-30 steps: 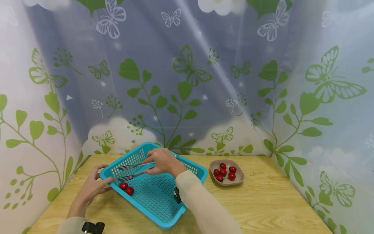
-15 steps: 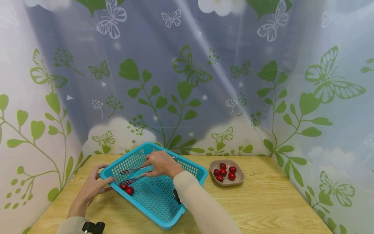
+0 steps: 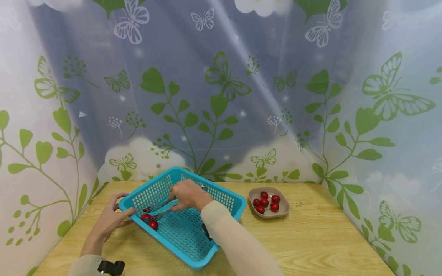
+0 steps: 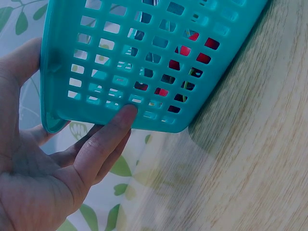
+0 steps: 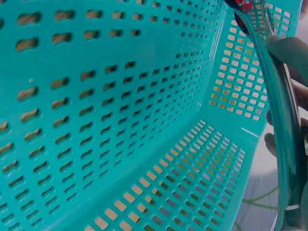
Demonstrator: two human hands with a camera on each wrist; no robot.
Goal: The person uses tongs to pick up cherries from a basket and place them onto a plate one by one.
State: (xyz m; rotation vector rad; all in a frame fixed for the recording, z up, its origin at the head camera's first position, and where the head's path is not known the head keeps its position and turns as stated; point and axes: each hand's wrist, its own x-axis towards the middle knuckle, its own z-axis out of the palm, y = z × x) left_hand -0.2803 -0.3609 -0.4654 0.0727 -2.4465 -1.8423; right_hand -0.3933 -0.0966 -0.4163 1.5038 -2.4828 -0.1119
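Note:
A blue perforated plastic basket (image 3: 198, 264) stands on the wooden table. At its left corner my left hand (image 3: 108, 219) grips the rim, thumb on top and fingers against the outer wall, as the left wrist view of the basket (image 4: 103, 114) shows. Inside the basket, my right hand (image 3: 188, 194) holds metal tongs (image 3: 162, 214), their arms spread apart. Two red cherries lie in the near left corner. The tongs' tips are around the farther cherry (image 3: 145, 217); the nearer cherry (image 3: 153, 225) sits beside it. Whether the tips touch the fruit I cannot tell.
To the right of the basket, a small beige dish (image 3: 271, 216) holds several cherries (image 3: 264, 202). The wooden table (image 3: 310, 237) extends to the right and front. A curtain (image 3: 221, 115) printed with leaves and butterflies hangs behind and at both sides.
My right hand has moved the tongs down and slightly forward, from above the cherries to around the farther one. My left hand, the basket and the dish stay in place.

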